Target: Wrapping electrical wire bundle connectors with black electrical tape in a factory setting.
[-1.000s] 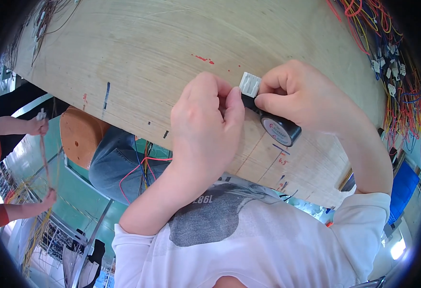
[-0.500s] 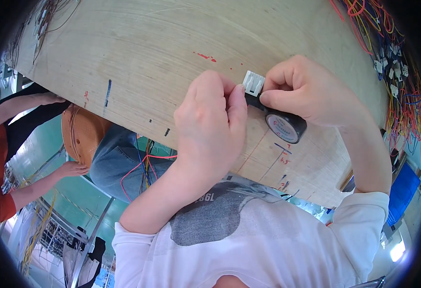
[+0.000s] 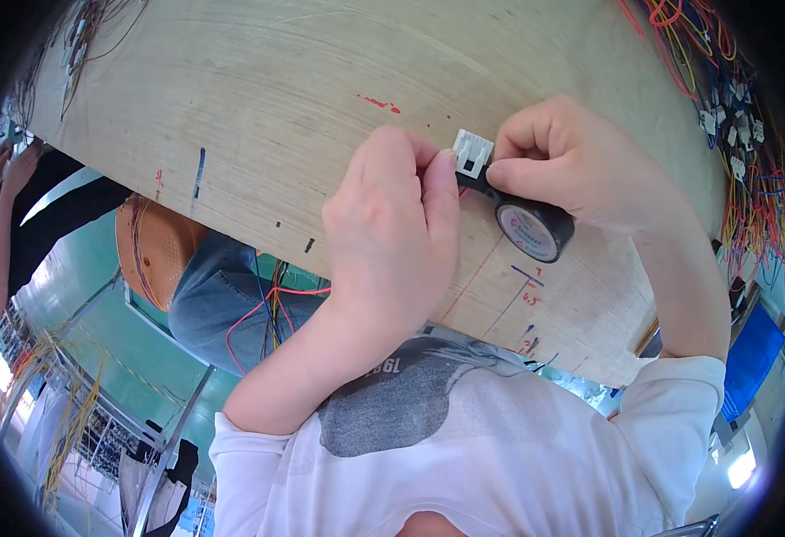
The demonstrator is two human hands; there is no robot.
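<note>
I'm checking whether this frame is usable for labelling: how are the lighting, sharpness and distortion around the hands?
Head view: even daylight, no glare on the left hand, right hand, white connector or black tape roll, all sharp; fisheye bends the plywood board edge, and the rim goes black.

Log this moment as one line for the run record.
left hand: pinching white connector | right hand: holding black tape roll | surface: plywood board | background: coloured wires
</note>
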